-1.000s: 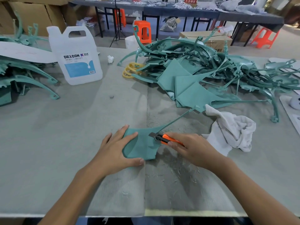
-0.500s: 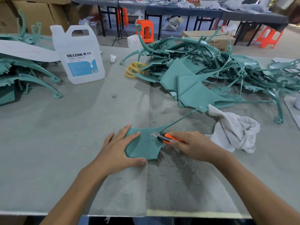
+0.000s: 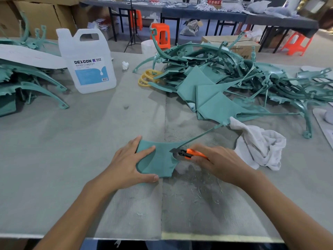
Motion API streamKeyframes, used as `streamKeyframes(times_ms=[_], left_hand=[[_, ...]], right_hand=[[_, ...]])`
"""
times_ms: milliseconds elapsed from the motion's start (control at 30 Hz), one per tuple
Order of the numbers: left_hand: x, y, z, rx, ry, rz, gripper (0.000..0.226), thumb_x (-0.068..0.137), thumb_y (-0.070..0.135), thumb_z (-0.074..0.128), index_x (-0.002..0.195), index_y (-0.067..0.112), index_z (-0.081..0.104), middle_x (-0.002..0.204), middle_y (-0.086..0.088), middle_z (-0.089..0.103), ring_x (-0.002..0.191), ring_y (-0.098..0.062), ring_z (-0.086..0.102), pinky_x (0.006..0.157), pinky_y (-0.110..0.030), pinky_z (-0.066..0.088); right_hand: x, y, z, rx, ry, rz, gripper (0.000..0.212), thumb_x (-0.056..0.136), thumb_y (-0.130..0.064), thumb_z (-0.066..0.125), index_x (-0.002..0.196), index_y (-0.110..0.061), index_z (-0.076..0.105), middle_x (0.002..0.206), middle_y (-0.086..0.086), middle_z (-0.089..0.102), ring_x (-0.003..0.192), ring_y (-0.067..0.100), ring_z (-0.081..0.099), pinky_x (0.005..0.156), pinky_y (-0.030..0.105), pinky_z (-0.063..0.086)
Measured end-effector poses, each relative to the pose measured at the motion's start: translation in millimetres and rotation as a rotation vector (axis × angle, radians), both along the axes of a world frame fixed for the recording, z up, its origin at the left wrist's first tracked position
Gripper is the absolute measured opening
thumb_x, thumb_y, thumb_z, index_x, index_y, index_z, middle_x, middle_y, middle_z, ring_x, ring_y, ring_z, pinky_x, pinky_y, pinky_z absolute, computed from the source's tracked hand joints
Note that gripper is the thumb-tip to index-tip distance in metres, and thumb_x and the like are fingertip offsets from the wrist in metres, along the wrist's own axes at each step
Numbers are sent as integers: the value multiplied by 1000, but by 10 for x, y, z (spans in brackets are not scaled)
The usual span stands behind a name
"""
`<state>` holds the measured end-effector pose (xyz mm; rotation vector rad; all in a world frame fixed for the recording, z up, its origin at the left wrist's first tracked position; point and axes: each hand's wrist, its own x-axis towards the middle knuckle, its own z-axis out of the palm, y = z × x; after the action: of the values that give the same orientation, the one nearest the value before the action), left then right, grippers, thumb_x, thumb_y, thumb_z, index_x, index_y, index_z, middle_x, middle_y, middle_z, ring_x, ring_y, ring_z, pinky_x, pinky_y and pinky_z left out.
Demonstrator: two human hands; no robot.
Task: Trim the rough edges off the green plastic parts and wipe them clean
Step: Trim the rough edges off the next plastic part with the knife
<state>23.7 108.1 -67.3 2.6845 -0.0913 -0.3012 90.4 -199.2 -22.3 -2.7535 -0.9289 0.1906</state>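
A green plastic part (image 3: 160, 159) lies flat on the grey table (image 3: 72, 159) near the front, with a thin arm running up to the right. My left hand (image 3: 129, 165) holds it down at its left side, fingers across the top and thumb at the lower edge. My right hand (image 3: 216, 161) grips an orange utility knife (image 3: 191, 153), and its blade touches the part's right edge. A white rag (image 3: 259, 147) lies crumpled just right of my right hand.
A big heap of green parts (image 3: 225, 83) fills the back right. More green parts (image 3: 27, 82) lie at the left edge. A white DEXCON jug (image 3: 88, 64) stands at the back left, yellow rings (image 3: 146, 78) beside the heap. Plastic shavings (image 3: 201, 183) litter the table under my right hand.
The knife blade has slid a little along the part's right edge. Both hands have kept their hold, and the view has shifted slightly.
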Motion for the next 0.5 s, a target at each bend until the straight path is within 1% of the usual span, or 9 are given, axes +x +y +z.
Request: streamKeyframes(times_ms=[67, 133, 233, 267, 333, 400, 500], left_hand=[[56, 32, 38, 36, 13, -14, 107, 55, 98, 45, 150, 60, 16, 166, 13, -15, 150, -8, -16, 121, -41, 0], [91, 47, 54, 40, 25, -27, 105, 56, 96, 46, 150, 62, 15, 166, 14, -14, 150, -7, -15, 120, -41, -1], [96, 56, 30, 41, 17, -37, 104, 57, 95, 46, 150, 61, 15, 166, 15, -13, 150, -6, -14, 119, -39, 0], [95, 60, 19, 44, 9, -38, 103, 58, 95, 46, 150, 61, 15, 166, 15, -13, 150, -5, -13, 119, -38, 0], [104, 67, 5, 44, -4, -44, 103, 58, 96, 46, 150, 62, 15, 167, 14, -12, 150, -5, -13, 118, -37, 0], [116, 68, 4, 39, -7, -55, 102, 59, 96, 46, 149, 62, 15, 167, 14, -12, 150, -3, -14, 117, -34, -1], [102, 65, 2, 19, -9, -53, 101, 59, 94, 49, 150, 61, 17, 167, 14, -11, 150, -3, -14, 116, -33, -1]], right_hand=[[-13, -21, -8, -17, 25, 38, 28, 104, -58, 30, 124, -45, 46, 91, -18, 55, 80, 13, 56, 70, 36, 46], [-4, -36, -18, -42, -2, 64, 28, 106, -55, 30, 127, -46, 45, 98, -16, 55, 88, 13, 55, 76, 34, 45], [4, -51, -37, -72, -53, 76, 30, 106, -54, 29, 131, -47, 44, 96, -14, 50, 88, 12, 50, 76, 28, 32], [4, -50, -44, -83, -59, 77, 31, 106, -54, 28, 132, -47, 44, 96, -14, 50, 88, 12, 50, 75, 27, 32], [17, -39, -53, -93, -55, 73, 32, 106, -55, 27, 132, -47, 44, 98, -12, 53, 91, 14, 53, 78, 29, 38], [62, -4, -61, -78, -51, 55, 35, 106, -55, 27, 134, -45, 45, 103, -9, 56, 98, 17, 56, 85, 31, 43], [149, 74, -98, -104, -139, 11, 36, 106, -54, 27, 135, -43, 45, 113, -7, 59, 109, 19, 56, 91, 34, 45]])
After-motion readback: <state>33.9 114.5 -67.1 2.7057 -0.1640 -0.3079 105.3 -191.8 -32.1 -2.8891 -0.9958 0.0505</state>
